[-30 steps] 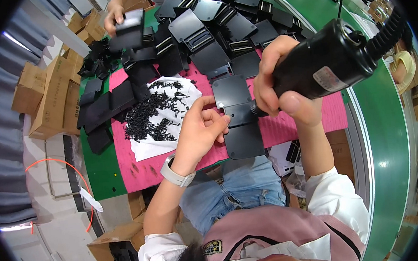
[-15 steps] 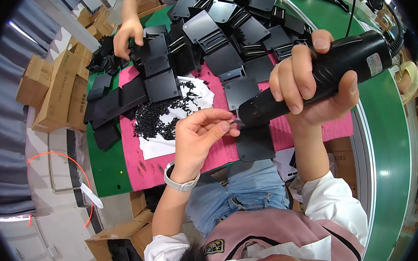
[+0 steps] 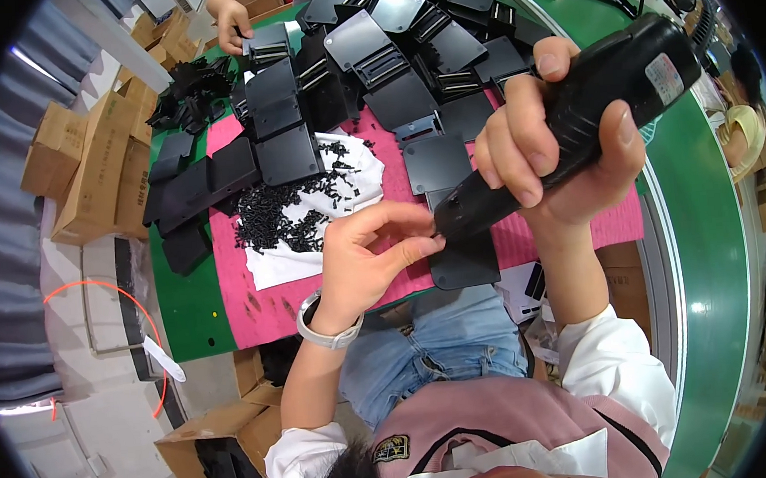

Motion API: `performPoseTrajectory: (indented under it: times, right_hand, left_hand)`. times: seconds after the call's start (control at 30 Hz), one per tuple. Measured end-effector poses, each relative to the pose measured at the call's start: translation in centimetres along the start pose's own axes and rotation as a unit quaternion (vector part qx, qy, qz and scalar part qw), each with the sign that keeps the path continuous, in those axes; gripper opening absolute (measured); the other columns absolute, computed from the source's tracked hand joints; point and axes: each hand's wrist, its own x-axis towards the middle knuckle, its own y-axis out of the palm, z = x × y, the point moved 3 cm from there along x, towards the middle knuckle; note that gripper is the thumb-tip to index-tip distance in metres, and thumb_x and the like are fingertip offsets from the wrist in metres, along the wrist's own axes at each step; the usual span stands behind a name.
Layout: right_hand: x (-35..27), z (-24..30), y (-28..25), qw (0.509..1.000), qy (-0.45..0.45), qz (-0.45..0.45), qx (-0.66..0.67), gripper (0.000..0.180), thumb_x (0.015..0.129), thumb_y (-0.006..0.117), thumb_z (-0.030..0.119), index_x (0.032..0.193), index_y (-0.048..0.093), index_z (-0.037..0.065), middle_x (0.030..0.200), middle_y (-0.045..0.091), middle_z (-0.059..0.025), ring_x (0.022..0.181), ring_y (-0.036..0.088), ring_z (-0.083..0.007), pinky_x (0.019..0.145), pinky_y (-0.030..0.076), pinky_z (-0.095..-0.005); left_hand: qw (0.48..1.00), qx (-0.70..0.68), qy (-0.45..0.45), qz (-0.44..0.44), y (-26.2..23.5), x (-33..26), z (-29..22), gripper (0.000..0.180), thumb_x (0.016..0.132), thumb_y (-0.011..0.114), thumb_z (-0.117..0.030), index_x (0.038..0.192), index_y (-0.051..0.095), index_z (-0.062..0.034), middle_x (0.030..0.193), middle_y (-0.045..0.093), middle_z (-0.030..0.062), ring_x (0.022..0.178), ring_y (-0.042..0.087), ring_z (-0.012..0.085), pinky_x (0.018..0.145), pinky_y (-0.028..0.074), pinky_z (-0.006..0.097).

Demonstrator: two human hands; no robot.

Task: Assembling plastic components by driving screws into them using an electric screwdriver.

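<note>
My right hand (image 3: pixel 563 151) is wrapped round a thick black electric screwdriver (image 3: pixel 625 75), tilted with its narrow nose down to the left. At that nose, the thumb and fingers of my left hand (image 3: pixel 362 263) are pinched together. Anything between those fingertips is too small or hidden to make out. Beneath the nose lies a black hinged metal bracket (image 3: pixel 465 264), its near plate at the table's front edge; the screwdriver covers its middle. Left of my left hand, many small black screws (image 3: pixel 266 216) are heaped on a white cloth (image 3: pixel 283 271).
Pink foam sheet (image 3: pixel 237 307) covers part of the green table (image 3: pixel 184 319). Black brackets (image 3: pixel 361 45) are piled across the back. A co-worker's hand (image 3: pixel 230 23) touches a bracket at the back left. Cardboard boxes (image 3: pixel 94 170) stand left; an open carton (image 3: pixel 223 423) sits below.
The screwdriver is tilted more steeply, its nose still by my left fingertips. My left fingers have drawn closer in under it. The co-worker's hand has moved back and away. The whole view has shifted slightly.
</note>
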Motion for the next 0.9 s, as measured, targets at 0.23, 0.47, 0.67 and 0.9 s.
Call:
performPoseTrajectory:
  times: [0.23, 0.47, 0.67, 0.9]
  right_hand:
    - [0.0, 0.5, -0.4, 0.992, -0.002, 0.005, -0.124, 0.046, 0.082, 0.054, 0.040, 0.108, 0.038, 0.005, 0.059, 0.045, -0.0033, 0.038, 0.043, -0.0111, 0.042, 0.037, -0.0259]
    - [0.0, -0.6, 0.5, 0.987, 0.049, -0.028, -0.154, 0.044, 0.077, 0.062, 0.029, 0.103, 0.038, 0.004, 0.058, 0.044, -0.0065, 0.038, 0.039, -0.0123, 0.037, 0.033, -0.0235]
    - [0.0, -1.6, 1.0, 0.985, 0.039, -0.033, -0.168, 0.044, 0.073, 0.068, 0.027, 0.094, 0.037, 0.003, 0.056, 0.044, -0.0052, 0.039, 0.040, -0.0111, 0.036, 0.033, -0.0224]
    - [-0.5, -1.9, 0.9, 0.979, 0.050, -0.039, -0.195, 0.045, 0.073, 0.070, 0.027, 0.094, 0.038, 0.004, 0.056, 0.045, -0.0041, 0.040, 0.041, -0.0108, 0.037, 0.034, -0.0226]
  left_hand:
    - [0.984, 0.125, -0.123, -0.029, 0.2, 0.9, 1.8, 0.041, 0.089, 0.055, -0.016, 0.121, 0.042, 0.0069, 0.064, 0.058, 0.0071, 0.047, 0.054, 0.0095, 0.044, 0.040, 0.023]
    - [0.978, 0.137, -0.155, 0.015, 1.1, 1.6, 1.3, 0.030, 0.089, 0.052, -0.015, 0.109, 0.044, 0.0061, 0.056, 0.055, 0.0061, 0.040, 0.053, 0.0134, 0.040, 0.040, 0.027]
    - [0.979, 0.104, -0.173, -0.003, 0.8, 1.4, 2.3, 0.028, 0.087, 0.054, -0.010, 0.106, 0.042, 0.0064, 0.058, 0.057, 0.0065, 0.040, 0.054, 0.0139, 0.038, 0.039, 0.027]
    - [0.979, 0.114, -0.171, 0.000, 1.0, 1.4, 2.3, 0.023, 0.086, 0.054, -0.010, 0.100, 0.044, 0.0057, 0.057, 0.056, 0.0063, 0.040, 0.054, 0.0138, 0.038, 0.039, 0.027]
